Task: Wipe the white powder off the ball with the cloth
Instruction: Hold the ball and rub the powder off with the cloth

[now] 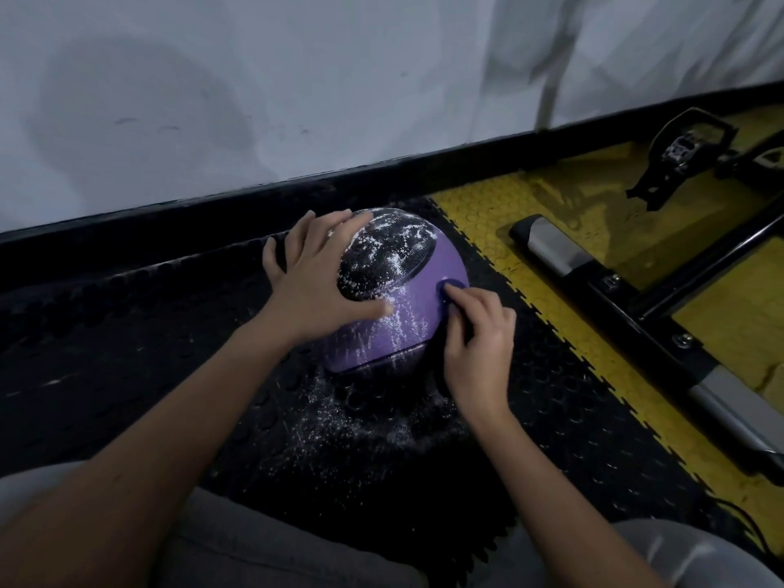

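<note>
ball (pixel 424 269) on black mat (pixel 127 333), streaked with white powder (pixel 382 248) | left hand (pixel 318 286): fingers spread flat on its top | right hand (pixel 479 345): fingers curled round dark cloth (pixel 452 287), pressed to ball's right side

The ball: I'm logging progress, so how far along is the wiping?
Early on. Done: the purple patch of the ball beside the cloth looks clean. In hand: the left hand steadies the ball while the right hand presses the cloth to its right side. Left: white powder speckles the black top panel and streaks the purple front; more lies on the mat.
</note>
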Demonstrator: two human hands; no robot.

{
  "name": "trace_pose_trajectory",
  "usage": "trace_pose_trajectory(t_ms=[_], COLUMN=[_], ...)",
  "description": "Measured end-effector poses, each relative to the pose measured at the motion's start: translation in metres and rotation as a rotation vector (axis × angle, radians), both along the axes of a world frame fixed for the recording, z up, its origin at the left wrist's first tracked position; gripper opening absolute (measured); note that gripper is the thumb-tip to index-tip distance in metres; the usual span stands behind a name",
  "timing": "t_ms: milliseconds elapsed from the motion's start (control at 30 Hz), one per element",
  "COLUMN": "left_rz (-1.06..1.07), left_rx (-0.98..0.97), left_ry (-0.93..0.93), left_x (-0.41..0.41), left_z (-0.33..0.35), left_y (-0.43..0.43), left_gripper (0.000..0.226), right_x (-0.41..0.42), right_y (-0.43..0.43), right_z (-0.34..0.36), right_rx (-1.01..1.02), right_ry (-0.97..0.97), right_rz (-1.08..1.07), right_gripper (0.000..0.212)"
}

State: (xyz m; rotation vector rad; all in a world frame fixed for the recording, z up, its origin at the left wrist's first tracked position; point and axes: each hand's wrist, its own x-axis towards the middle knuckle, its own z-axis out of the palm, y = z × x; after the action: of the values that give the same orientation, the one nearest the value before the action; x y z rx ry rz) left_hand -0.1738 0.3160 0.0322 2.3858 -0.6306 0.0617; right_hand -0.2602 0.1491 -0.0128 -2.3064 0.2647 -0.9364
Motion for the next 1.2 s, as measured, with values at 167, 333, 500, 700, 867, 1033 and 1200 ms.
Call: trace_pose_trajectory(t_ms=[167, 333, 500, 700, 867, 1033, 1200], left_rz=[0.037, 0.038, 0.045, 0.077, 0.021, 0.008, -0.017], left_rx=[-0.064, -0.092, -0.094, -0.103, 0.089, 0.192, 0.221], left_ry=[-0.066, -0.087, -0.129, -0.253, -0.179, -0.174, -0.142], left_x=[-0.003, -0.005, -0.004, -0.008, -0.004, 0.003, 0.000], left_z=[0.000, -0.001, -0.006, -0.010, -0.014, -0.016, -0.014], left_y=[0.000, -0.007, -0.010, -0.013, -0.015, -0.019, -0.028], left_gripper=[0.093, 0.074, 0.057, 0.032, 0.056, 0.082, 0.079], right_x=[-0.003, 0.006, -0.003, 0.008, 0.011, 0.010, 0.017], right_y=[0.012, -0.009, 0.003, -0.010, -0.010, -0.013, -0.039], right_z=[0.001, -0.001, -0.002, -0.002, -0.003, 0.000, 0.000], right_rx=[-0.113, 0.067, -0.085, 0.088, 0.146, 0.150, 0.385], right_ry=[-0.035, -0.002, -0.034, -0.026, 0.023, 0.095, 0.240], right_rz=[0.127, -0.036, 0.080, -0.035, -0.001, 0.087, -0.045], right_gripper=[0.027, 0.022, 0.024, 0.023, 0.033, 0.049, 0.048])
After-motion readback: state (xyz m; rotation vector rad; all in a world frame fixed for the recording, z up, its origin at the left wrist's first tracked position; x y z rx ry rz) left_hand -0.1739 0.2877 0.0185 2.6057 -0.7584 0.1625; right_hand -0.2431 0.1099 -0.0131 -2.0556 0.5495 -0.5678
